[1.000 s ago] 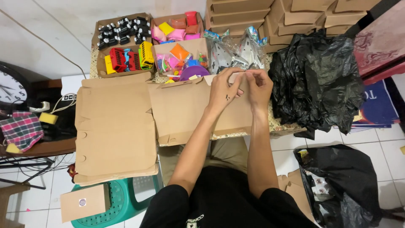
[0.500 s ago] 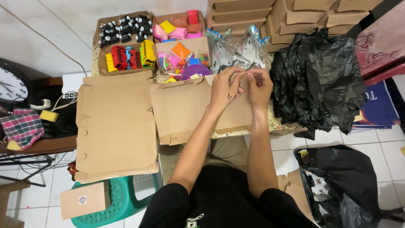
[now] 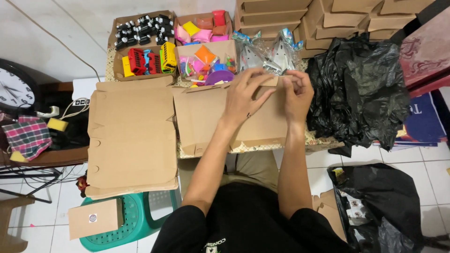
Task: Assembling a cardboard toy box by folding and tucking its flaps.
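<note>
Presently I record both hands at the far edge of a flat brown cardboard box blank [image 3: 211,117] lying on the tabletop [image 3: 262,146] in front of me. My left hand [image 3: 246,96] lies spread over the blank's far middle, fingers curled onto a small tab at the top edge. My right hand [image 3: 296,91] is pinched closed on that same edge, just beside the left; whether it grips the tab or a bit of the clear wrap behind it I cannot tell.

I judge the step in hand to be the folding of the far flap, with the blank not yet raised into a box. The next move would call for a firm crease along the score line while the panel is held flat, and care not to snag the clear cellophane packets [image 3: 267,54] touching the far edge.

A stack of unfolded blanks [image 3: 131,136] lies to the left. Trays of small coloured toys [image 3: 150,61] sit farther off, and black plastic bags [image 3: 361,89] lie right.
</note>
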